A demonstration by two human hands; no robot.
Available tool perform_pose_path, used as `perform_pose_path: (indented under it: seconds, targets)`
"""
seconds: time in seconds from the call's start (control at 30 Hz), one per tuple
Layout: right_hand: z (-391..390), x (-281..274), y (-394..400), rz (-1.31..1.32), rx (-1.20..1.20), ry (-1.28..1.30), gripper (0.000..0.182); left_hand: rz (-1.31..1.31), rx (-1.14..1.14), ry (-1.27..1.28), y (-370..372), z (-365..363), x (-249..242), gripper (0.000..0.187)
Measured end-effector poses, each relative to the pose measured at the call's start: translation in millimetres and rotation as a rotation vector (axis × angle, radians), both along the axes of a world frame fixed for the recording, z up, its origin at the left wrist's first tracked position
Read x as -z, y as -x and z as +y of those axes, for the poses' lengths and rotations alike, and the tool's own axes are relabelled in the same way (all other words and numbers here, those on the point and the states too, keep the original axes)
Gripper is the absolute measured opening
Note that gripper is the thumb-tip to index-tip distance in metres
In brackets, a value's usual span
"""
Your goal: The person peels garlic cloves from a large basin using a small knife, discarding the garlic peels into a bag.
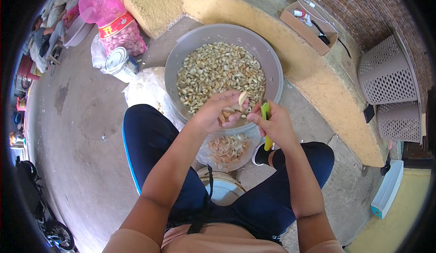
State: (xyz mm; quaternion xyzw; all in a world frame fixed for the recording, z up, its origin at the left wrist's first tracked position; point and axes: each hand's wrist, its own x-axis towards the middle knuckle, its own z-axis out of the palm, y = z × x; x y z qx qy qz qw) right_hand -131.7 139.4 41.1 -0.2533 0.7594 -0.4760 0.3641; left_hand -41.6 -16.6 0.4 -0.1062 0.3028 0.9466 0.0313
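My left hand [219, 111] holds several garlic cloves in its curled fingers, with one pale clove [243, 98] pinched upright at the fingertips. Close by on the right, my right hand [271, 120] grips a yellow-green knife [266, 113], its handle end pointing down toward my foot. Both hands are over the near rim of a large grey basin [275, 62], which holds a broad layer of garlic cloves [218, 71]. Under the basin's near edge lies a clear plastic bag [227, 151] of garlic skins. The knife's blade is too small to make out.
A white plastic bag [150, 87] and a paint can [121, 64] stand left of the basin. Pink mesh sacks [122, 37] are behind them. A cardboard box [313, 28] sits on the yellow ledge [313, 78]. Far left, another person [44, 36] sits.
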Motion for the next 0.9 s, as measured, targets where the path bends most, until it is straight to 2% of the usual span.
perform_pose_path:
  seconds: [0.03,0.17,0.33,0.47,0.57,0.67,0.77,0.83,0.87,0.9]
  targets:
    - [0,3,-1,0.021,0.020,0.039,0.018,0.007,0.001,-0.061,-1,1,0,0.021]
    - [-3,12,-3,0.064,0.116,0.300,0.023,0.007,0.076,-0.029,0,4,2,0.018]
    - [-2,10,-1,-0.088,0.119,0.215,0.027,-0.078,0.057,0.245,3,12,5,0.020]
    - [-3,15,1,-0.292,0.225,0.298,0.024,-0.135,0.018,0.318,3,12,5,0.018]
    - [-2,23,10,-0.323,0.235,0.241,0.019,-0.224,-0.074,0.363,3,1,3,0.018]
    - [0,39,18,-0.241,0.120,-0.019,0.023,-0.315,-0.243,0.354,-2,-15,-2,0.018]
    - [1,66,19,0.401,-0.291,-0.419,0.022,-0.252,-0.388,0.341,-10,-31,-9,0.018]
    - [4,101,11,0.549,-0.366,-0.603,0.023,-0.179,-0.434,0.322,-16,-40,-13,0.019]
    - [4,117,7,0.622,-0.403,-0.698,0.024,-0.133,-0.367,0.432,-20,-40,-17,0.022]
    - [2,129,4,0.611,-0.431,-0.604,0.024,-0.055,-0.209,0.566,-24,-36,-22,0.021]
